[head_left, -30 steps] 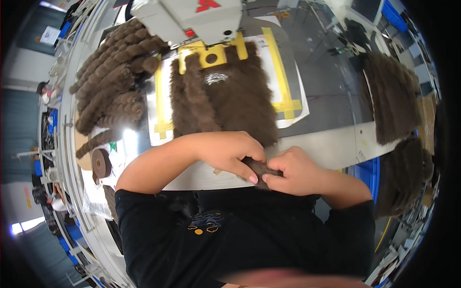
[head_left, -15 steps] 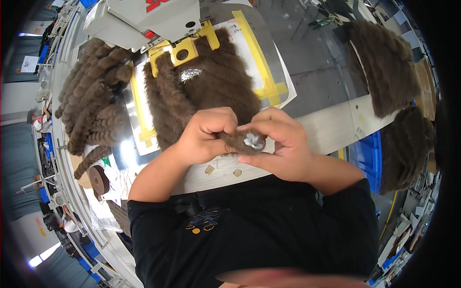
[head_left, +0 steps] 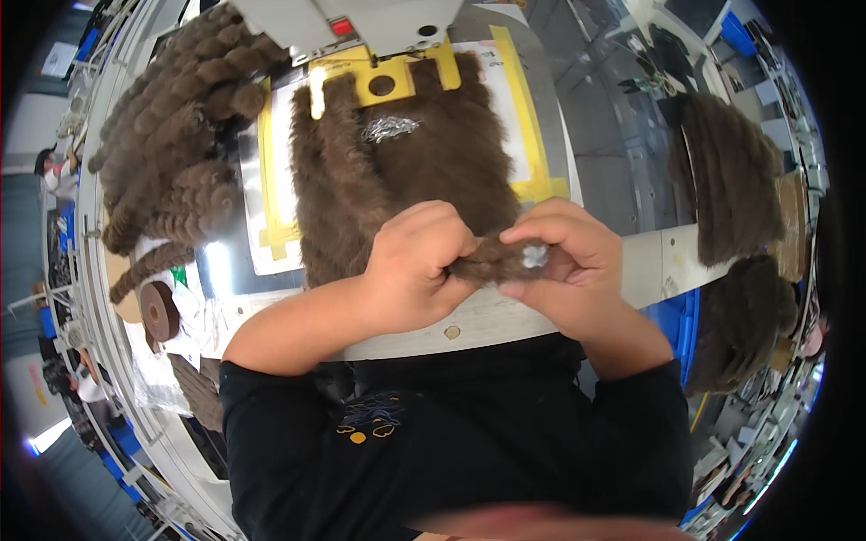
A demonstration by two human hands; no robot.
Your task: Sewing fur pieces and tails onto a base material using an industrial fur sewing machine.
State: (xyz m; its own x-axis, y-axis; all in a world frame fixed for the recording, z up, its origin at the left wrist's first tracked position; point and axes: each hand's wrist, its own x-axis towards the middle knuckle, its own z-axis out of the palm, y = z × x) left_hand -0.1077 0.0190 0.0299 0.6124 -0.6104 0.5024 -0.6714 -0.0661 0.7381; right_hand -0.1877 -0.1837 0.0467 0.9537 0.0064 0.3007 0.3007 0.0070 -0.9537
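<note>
A narrow brown fur strip (head_left: 492, 261) stretches between my hands above the near edge of the table. My left hand (head_left: 419, 266) is closed round one part of it. The fingers of my right hand (head_left: 573, 266) curve above and below its other end, where a small silvery piece (head_left: 534, 256) shows. What that piece is, I cannot make out. Beyond my hands lies a large brown fur panel (head_left: 442, 171), with a small heap of shiny metal bits (head_left: 391, 129) on it. A yellow plate (head_left: 397, 83) with a round hole rests on the panel's far end, under a white machine head (head_left: 361, 22).
Rolled brown fur pieces (head_left: 171, 135) are piled at the left, above a brown tape roll (head_left: 160, 311). Yellow tape (head_left: 519, 108) borders the white sheet under the panel. More fur panels (head_left: 726, 180) hang at the right, near a blue bin (head_left: 677, 329).
My view has shifted, so the table and machine appear moved. My hands still hold the fur strip, with a longer stretch of it showing between them.
</note>
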